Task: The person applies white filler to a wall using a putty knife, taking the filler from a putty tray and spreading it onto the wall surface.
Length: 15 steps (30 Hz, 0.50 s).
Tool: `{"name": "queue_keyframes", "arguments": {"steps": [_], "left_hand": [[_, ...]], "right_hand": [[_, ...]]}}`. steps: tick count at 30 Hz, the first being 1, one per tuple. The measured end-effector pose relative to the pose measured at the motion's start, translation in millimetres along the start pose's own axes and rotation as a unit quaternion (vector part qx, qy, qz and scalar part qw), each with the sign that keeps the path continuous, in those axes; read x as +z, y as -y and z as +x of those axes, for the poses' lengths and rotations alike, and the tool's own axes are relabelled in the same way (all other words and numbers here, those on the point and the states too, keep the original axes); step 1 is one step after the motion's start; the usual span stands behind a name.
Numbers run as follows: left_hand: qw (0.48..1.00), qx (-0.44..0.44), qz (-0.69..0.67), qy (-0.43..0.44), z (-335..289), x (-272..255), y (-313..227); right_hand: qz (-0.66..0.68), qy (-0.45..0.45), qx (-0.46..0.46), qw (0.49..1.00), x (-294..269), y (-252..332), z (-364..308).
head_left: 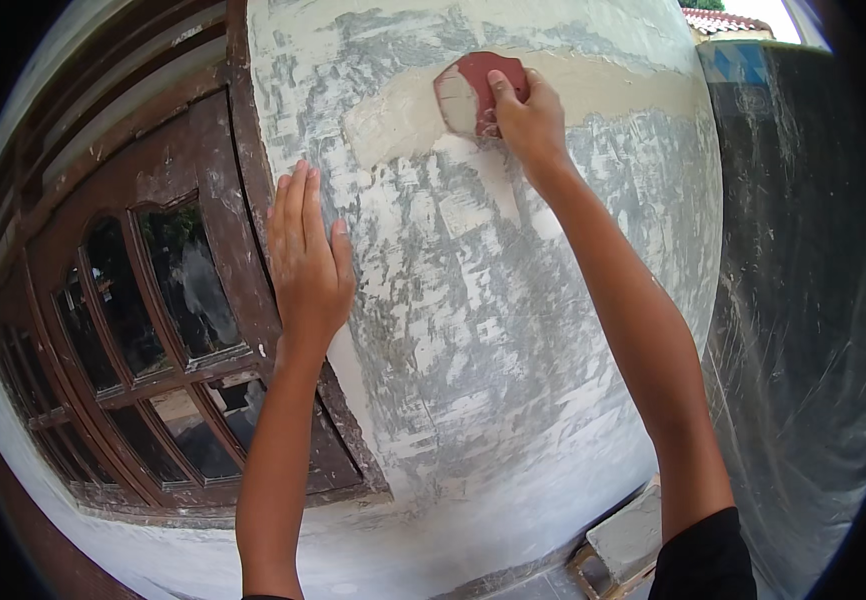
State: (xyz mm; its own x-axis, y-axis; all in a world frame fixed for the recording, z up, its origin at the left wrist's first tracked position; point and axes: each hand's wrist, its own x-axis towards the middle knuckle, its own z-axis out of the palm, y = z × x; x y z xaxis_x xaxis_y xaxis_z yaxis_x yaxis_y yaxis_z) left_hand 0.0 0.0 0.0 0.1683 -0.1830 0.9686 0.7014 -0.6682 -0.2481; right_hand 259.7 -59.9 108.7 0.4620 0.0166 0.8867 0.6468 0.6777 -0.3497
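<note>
Black sleeve (708, 560) nearest. Beside window (188, 290): left hand (310, 270) flat, empty. Further right: right hand (531, 125) grips red spreader (478, 75). Wall (493, 310): beige coat (623, 90) above; patchy, uncoated below.

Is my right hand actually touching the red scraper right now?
Touching. The head view shows it plainly: the right hand grips the red scraper at its right side, the thumb lying over its face.
</note>
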Motion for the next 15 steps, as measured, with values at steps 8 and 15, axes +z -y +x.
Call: {"name": "queue_keyframes", "arguments": {"steps": [8, 15], "left_hand": [[1.0, -0.018, 0.009, -0.003, -5, -5, 1], [1.0, -0.01, 0.006, 0.012, 1, -6, 1]], "right_hand": [[0.086, 0.094, -0.056, 0.99, 14, 37, -52], [-0.004, 0.007, 0.014, 1.0, -5, -6, -11]]}}
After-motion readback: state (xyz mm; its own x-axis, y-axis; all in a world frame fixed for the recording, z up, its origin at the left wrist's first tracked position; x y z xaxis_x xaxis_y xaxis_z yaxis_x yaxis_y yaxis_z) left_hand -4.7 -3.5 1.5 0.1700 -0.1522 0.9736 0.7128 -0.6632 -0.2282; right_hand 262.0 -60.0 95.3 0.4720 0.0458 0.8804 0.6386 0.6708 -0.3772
